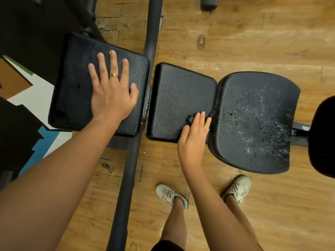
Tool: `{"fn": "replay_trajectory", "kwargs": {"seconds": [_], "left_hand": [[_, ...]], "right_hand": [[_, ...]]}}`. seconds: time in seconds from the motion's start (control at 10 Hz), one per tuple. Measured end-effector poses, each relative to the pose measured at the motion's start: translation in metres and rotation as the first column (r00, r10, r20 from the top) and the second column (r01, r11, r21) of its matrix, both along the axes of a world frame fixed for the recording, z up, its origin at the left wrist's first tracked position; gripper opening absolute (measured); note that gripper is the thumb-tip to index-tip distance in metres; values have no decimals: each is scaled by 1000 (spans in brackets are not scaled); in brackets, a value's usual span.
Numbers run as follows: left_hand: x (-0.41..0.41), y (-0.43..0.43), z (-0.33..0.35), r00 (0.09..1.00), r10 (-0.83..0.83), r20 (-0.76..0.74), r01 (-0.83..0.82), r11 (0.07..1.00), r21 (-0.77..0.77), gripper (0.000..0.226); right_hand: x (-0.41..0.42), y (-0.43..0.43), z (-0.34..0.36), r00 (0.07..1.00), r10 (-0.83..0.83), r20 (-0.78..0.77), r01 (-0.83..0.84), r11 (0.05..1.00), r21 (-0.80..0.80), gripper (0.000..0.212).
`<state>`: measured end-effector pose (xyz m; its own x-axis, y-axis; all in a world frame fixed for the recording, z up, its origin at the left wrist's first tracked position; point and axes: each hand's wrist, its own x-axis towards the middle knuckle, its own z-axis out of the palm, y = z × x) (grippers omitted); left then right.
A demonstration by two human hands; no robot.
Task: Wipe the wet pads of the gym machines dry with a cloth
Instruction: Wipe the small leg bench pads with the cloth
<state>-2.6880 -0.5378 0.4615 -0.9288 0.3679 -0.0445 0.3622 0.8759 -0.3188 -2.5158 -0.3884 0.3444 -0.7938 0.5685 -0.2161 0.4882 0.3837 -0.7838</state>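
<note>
head | left hand (112,93): flat, left pad (76,84) | right hand (194,136): middle pad (181,93)

Three black textured pads in row: left pad (72,78), middle pad (181,93) matte; right pad (253,115) droplet-speckled.

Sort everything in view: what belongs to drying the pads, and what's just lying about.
Job: left pad, under the flat left hand; middle pad, right hand on its corner; droplet-covered seat pad. No cloth shows.
Lying about: black frame bar, dark roller at the top edge, wooden floor, pale shoes.
</note>
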Motion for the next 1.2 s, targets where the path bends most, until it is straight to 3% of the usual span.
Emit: {"fn": "replay_trajectory", "kwargs": {"seconds": [0.1,0.4,0.7,1.0,1.2], "left_hand": [[0,1,-1,1000,3,-1,-3,1000,1,67],[-1,-2,-1,1000,2,7,-2,1000,-21,67],[-1,1,1,1000,9,20,-8,1000,-23,66],[-2,1,3,999,24,32,-23,999,-27,67],[-1,2,4,999,15,30,-14,999,-31,66]], "right_hand": [[3,12,-6,996,81,-25,-80,996,40,55],[-112,82,-17,999,-13,42,13,1000,-7,55],[-9,22,-9,991,131,-21,-129,989,75,55],[-123,87,-17,999,40,14,-41,995,91,55],[-106,77,-19,998,65,-13,-63,992,109,56]]}}
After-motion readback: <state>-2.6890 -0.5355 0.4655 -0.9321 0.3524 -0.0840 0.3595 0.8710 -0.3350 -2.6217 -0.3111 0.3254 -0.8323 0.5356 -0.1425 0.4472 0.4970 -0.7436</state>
